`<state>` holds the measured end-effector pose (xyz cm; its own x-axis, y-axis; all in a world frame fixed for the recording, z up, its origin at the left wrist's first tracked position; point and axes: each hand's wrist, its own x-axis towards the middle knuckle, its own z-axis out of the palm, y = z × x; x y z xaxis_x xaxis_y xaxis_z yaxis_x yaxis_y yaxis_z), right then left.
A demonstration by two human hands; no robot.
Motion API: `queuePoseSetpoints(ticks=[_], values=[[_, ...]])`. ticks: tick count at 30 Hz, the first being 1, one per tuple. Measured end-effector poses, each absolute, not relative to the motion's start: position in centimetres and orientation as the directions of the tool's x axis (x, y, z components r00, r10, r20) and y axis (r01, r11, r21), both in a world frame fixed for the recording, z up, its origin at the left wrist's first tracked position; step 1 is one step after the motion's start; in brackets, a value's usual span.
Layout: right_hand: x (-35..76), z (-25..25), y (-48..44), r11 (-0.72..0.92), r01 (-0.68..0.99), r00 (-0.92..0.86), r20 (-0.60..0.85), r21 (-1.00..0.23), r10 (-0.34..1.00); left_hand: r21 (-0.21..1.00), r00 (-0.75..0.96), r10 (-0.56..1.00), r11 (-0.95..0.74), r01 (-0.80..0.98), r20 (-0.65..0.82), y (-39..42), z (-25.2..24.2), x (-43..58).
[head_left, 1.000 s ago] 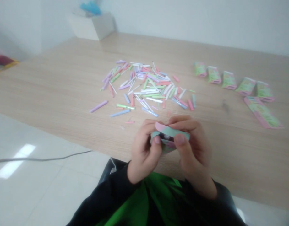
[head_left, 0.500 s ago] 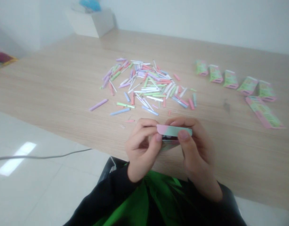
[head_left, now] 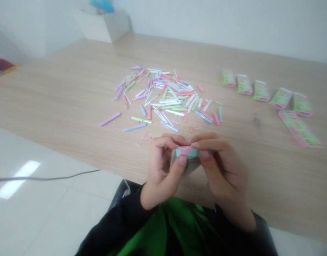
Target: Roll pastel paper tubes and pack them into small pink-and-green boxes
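Note:
Both hands hold a small pink and green carton (head_left: 188, 152) upright above the table's near edge. My left hand (head_left: 163, 170) is closed around its left side, thumb on the front and fingers behind. My right hand (head_left: 223, 167) pinches the folded top at the right, thumb in front and forefinger along the upper edge. The carton's lower part is partly hidden by the fingers and blurred. Beyond the hands lies a loose pile of thin pastel pens and white sticks (head_left: 166, 96), in purple, green, blue, red and white.
Several filled-out cartons (head_left: 261, 90) of the same colours stand in a row at the right. In front of them lies a flat carton (head_left: 299, 129). A white box (head_left: 102, 25) with something blue on top stands far left. A grey cable (head_left: 46, 178) crosses over the floor.
The carton's top flap, standing up with a dark gap below it before, is now folded down at the opening. My right hand's fingers have shifted left over the top edge.

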<state>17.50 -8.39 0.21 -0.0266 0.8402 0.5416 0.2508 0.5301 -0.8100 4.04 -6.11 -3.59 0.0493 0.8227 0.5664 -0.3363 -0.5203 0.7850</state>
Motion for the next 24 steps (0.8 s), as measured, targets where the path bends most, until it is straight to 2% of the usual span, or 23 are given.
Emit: queuePoseSetpoints(ticks=[7,10,11,13,15,17,19,24], values=[[17.3,0.1,-8.5,0.510,0.270,0.014,0.533,-0.816,0.846,0.720,0.007,0.774,-0.586,-0.372,0.633,-5.5,-4.4,4.6],[17.2,-0.4,-8.7,0.478,0.311,0.058,0.518,-0.821,0.853,0.767,-0.007,0.819,-0.540,-0.347,0.574,-5.3,-4.9,4.6],[17.2,-0.5,-8.7,0.466,0.316,0.065,0.509,-0.826,0.858,0.812,0.038,0.850,-0.488,-0.321,0.526,-5.2,-4.8,4.4],[17.4,-0.5,-8.7,0.453,0.309,0.048,0.489,-0.836,0.871,0.902,0.236,0.884,-0.341,-0.266,0.404,-5.1,-4.5,3.9],[17.7,-0.2,-8.5,0.457,0.326,-0.005,0.482,-0.828,0.876,0.957,0.480,0.832,-0.197,-0.212,0.278,-5.0,-4.0,3.2],[18.1,0.6,-8.3,0.477,0.366,-0.076,0.485,-0.799,0.871,0.974,0.638,0.740,-0.109,-0.199,0.213,-4.8,-3.6,2.4],[18.5,1.5,-8.0,0.499,0.408,-0.149,0.483,-0.764,0.863,0.975,0.685,0.699,-0.091,-0.202,0.207,-4.7,-3.4,1.8],[18.9,3.2,-7.6,0.536,0.440,-0.269,0.463,-0.720,0.844,0.964,0.663,0.700,-0.192,-0.183,0.265,-4.4,-3.8,1.2]])
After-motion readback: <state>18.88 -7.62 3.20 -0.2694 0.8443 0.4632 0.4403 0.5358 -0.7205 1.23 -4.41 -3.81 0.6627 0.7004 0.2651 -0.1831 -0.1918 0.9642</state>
